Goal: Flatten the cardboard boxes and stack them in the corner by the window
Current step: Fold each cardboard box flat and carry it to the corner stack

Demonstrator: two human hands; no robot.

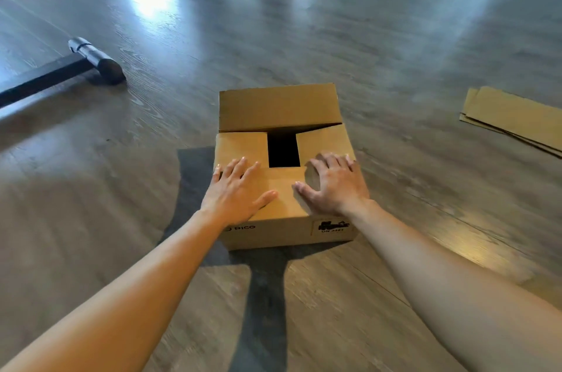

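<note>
Here, one cardboard box (284, 171) stood on the wood floor (395, 46), just below the middle of the view, not yet flat. The left hand (235, 192) lay flat on its near top flap, fingers straight and a little spread. The right hand (333, 184) rested on the flap too, fingers bent over its edge. At three o'clock lay some flattened cardboard (517, 119). So this box was left to flatten, and no window corner showed.
</note>
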